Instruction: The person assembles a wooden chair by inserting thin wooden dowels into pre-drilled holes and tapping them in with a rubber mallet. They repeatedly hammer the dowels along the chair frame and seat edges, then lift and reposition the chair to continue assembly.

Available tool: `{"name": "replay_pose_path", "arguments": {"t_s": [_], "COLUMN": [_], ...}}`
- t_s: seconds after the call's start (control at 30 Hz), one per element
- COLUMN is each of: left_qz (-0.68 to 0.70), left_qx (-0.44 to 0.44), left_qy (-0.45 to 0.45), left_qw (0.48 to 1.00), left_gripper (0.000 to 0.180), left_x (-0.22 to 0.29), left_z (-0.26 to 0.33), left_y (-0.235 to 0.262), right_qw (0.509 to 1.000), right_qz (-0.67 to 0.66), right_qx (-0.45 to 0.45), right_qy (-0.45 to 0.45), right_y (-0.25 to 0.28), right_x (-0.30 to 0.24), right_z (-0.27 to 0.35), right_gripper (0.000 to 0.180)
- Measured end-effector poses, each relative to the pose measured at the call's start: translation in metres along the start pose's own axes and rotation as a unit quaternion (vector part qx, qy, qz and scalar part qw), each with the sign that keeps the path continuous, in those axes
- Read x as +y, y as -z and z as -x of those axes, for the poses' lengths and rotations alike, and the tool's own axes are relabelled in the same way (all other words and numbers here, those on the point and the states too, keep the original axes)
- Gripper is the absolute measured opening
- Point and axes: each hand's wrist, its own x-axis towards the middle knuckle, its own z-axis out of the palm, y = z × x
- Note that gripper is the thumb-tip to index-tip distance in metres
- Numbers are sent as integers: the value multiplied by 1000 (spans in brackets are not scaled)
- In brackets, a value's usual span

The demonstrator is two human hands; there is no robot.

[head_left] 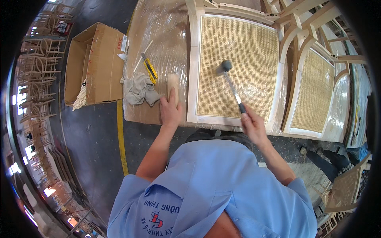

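My right hand [254, 126] is closed round the dark grip of a mallet [235, 92]. Its dark, slightly blurred head is over the woven cane panel [248, 51] of a pale wooden chair frame [193, 93]. Left of that frame, my left hand [171, 111] grips the near end of a pale wooden block [173, 83] on the wrapped table. A crumpled grey cloth [141, 90] lies beside this hand. Just beyond the cloth is a yellow utility knife [150, 70], close to a thin pale strip [143, 55].
A second cane-panelled frame [313, 89] lies to the right, with curved wooden parts around both. Left of the plastic-covered table [156, 37] stands an open cardboard box [104, 65] with pale strips. Chair frames fill the far left; another person's legs [327, 163] show at right.
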Motion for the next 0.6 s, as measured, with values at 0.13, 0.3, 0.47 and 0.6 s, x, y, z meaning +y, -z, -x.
{"name": "replay_pose_path", "arguments": {"t_s": [0.13,0.3,0.47,0.6], "left_qz": [1,114,176,300], "left_qx": [91,39,-210,-229], "left_qy": [-35,64,182,214], "left_qw": [995,991,944,901], "left_gripper": [56,29,43,43], "left_x": [-17,-33,-18,-25], "left_z": [-26,12,89,128], "left_y": [11,30,33,9], "right_qw": [995,984,984,956], "right_qz": [3,35,0,177], "right_qx": [-92,-129,-50,-151], "right_qy": [35,114,174,178], "right_y": [-49,-140,-213,-223], "right_x": [7,-14,-8,-21], "right_z": [-4,-49,-109,-129], "right_gripper": [53,60,47,42]}}
